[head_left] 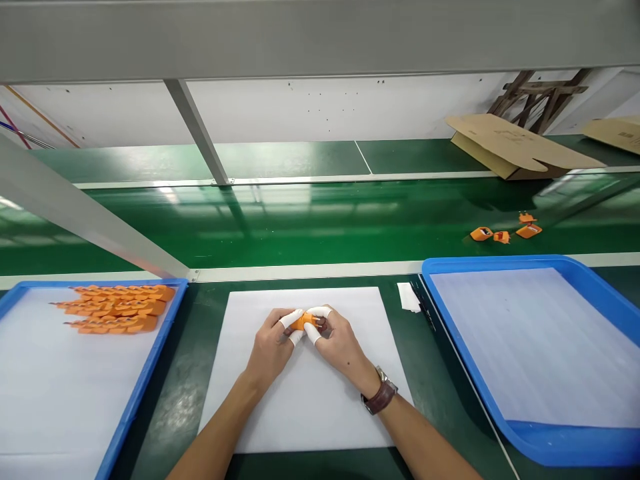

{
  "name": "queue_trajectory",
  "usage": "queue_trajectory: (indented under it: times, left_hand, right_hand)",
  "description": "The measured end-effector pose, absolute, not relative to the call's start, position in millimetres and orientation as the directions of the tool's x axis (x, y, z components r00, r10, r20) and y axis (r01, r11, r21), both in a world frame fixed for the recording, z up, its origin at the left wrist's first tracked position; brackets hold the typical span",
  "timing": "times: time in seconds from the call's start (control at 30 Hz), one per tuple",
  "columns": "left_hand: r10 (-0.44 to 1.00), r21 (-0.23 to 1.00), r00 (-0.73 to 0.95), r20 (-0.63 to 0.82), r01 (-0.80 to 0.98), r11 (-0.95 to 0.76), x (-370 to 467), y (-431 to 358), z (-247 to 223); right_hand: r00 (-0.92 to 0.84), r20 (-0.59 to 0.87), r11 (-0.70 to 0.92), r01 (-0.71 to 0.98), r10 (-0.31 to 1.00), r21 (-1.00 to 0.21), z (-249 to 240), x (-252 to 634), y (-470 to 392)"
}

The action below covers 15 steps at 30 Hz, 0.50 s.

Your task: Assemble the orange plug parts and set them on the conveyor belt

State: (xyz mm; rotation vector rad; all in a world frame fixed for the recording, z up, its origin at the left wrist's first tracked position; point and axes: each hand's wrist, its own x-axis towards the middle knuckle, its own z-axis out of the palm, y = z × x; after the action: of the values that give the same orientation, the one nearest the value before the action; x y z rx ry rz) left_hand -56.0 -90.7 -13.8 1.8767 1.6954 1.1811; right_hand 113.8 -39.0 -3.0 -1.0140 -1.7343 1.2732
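Note:
A small orange plastic piece [306,321] with short prongs on its right end is held just above a white sheet [300,407]. My left hand [273,347] pinches its left side with thumb and forefinger. On its right side, the thumb and forefinger of my right hand [339,343] close around it. White finger covers sit on the gripping fingertips of both hands. Its exact kind is too small to make out, and the fingertips hide part of it.
A blue tray [145,373] on the left holds rows of orange pieces [120,310]. At right stands another blue tray [550,447] lined with white paper. Between sheet and tray lie a black tweezer-like tool [424,305] and a white scrap [409,297]. Several orange pieces [501,237] rest on the green belt [325,227].

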Motion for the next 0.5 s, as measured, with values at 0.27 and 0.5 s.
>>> queue_trajectory:
  times: [0.27,0.5]
  left_hand:
    - [0.921,0.697,-0.055,0.386,0.671,-0.252,-53.3,-90.4,-23.4]
    - [0.938,0.718,-0.049,0.344,0.657,-0.229,-52.8,-86.5,-18.4]
  right_hand:
    - [-0.465,0.009,0.105,0.180,0.885,-0.978,-7.5,117.7,-31.6]
    - [-0.517,-0.162,-0.127,0.102,0.841,-0.987,-7.5,124.5,-15.5]
